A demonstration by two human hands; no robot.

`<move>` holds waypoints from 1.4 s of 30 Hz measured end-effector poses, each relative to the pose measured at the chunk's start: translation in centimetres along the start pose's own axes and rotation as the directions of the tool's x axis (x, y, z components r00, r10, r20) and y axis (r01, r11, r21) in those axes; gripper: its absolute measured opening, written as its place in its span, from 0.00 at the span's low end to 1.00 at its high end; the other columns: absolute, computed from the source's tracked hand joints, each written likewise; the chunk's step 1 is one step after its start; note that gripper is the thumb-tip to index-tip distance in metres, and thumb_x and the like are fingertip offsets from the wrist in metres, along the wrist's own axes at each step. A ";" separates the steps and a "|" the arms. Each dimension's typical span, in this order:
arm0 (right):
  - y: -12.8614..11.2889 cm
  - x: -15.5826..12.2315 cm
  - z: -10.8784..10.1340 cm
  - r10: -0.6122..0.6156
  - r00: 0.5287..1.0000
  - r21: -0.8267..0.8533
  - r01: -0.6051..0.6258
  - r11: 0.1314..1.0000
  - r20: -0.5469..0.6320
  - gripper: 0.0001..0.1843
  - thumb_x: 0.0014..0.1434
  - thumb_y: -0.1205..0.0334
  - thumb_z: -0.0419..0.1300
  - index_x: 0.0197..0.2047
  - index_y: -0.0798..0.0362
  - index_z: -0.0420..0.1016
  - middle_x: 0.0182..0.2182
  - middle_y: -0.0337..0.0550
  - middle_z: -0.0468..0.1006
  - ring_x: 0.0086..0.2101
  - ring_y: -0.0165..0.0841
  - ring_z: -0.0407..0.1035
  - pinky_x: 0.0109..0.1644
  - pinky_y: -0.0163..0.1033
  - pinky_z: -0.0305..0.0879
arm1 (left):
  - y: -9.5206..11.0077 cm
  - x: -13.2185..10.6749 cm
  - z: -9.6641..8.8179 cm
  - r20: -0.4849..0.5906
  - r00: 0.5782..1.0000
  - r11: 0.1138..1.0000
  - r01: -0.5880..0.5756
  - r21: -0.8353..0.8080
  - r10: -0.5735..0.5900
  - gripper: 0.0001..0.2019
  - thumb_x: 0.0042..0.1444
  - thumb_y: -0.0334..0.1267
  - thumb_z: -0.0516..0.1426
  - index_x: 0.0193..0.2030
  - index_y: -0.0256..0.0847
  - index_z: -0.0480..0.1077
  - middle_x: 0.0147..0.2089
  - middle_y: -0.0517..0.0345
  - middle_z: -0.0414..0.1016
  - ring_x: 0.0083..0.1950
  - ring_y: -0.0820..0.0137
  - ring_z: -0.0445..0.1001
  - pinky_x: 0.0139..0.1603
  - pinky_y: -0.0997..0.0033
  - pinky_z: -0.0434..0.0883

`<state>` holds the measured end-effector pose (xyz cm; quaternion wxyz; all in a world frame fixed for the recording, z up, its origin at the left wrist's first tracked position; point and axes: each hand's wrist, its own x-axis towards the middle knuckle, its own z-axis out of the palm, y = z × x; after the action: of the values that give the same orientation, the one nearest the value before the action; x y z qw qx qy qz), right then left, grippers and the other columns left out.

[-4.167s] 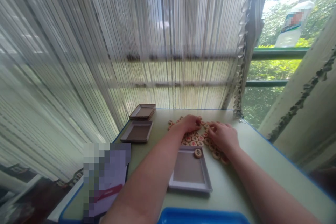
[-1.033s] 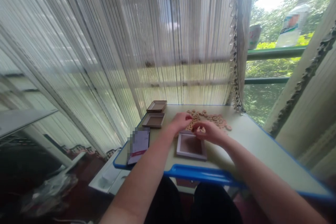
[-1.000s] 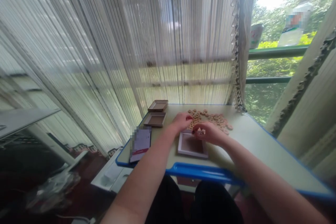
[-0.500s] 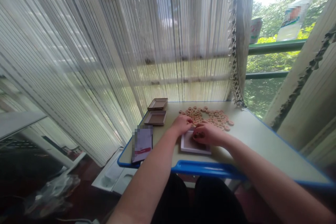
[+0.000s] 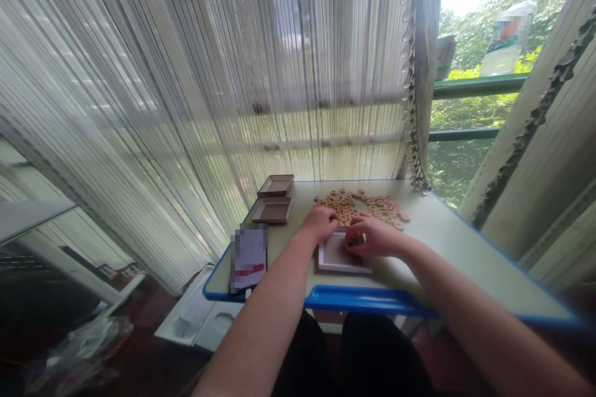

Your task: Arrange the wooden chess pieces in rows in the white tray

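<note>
A shallow square tray [image 5: 331, 258] with a pale rim lies on the green table [image 5: 447, 248] in front of me. Behind it spreads a heap of several round wooden game pieces [image 5: 367, 205] with red marks. My left hand [image 5: 320, 224] is curled at the tray's far left corner, touching the nearest pieces. My right hand [image 5: 375, 239] hovers over the tray's far right part with its fingers closed round a few round pieces. What the left fingers hold, if anything, is hidden.
Two brown shallow trays [image 5: 274, 198] sit at the table's far left. A flat blurred card or booklet [image 5: 249, 257] lies at the near left corner. The table has a blue front lip [image 5: 363, 301]. String curtains hang behind; a window with green rails is at the right.
The camera has drawn back, so the table looks smaller. My hands came from the heap to the tray; the right hand now holds pieces over it. The piece once in the tray no longer shows.
</note>
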<state>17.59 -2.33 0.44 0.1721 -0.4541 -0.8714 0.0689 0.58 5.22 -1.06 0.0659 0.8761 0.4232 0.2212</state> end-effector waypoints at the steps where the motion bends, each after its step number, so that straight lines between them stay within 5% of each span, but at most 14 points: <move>1: 0.0 0.0 0.0 0.001 1.000 -0.002 -0.001 1.000 0.008 0.08 0.47 0.60 0.59 0.31 0.50 0.78 0.29 0.43 0.72 0.35 0.36 0.62 0.40 0.40 0.59 | 0.0 0.0 0.1 -0.007 1.000 1.000 0.001 0.008 -0.001 0.12 0.50 0.35 0.51 0.34 0.40 0.76 0.36 0.56 0.77 0.39 0.68 0.73 0.44 0.71 0.69; 42: 0.7 -0.5 -0.5 0.058 0.996 0.031 -0.061 0.998 0.074 0.10 0.44 0.66 0.57 0.31 0.50 0.76 0.29 0.42 0.75 0.34 0.35 0.65 0.37 0.37 0.60 | 0.3 0.3 0.2 -0.033 0.999 1.000 0.006 0.010 -0.005 0.11 0.50 0.34 0.52 0.34 0.42 0.76 0.38 0.56 0.77 0.41 0.68 0.72 0.46 0.70 0.69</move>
<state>18.59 -2.38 0.57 0.1454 -0.4741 -0.8620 0.1051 1.08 5.25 -1.04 0.0550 0.8715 0.4278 0.2335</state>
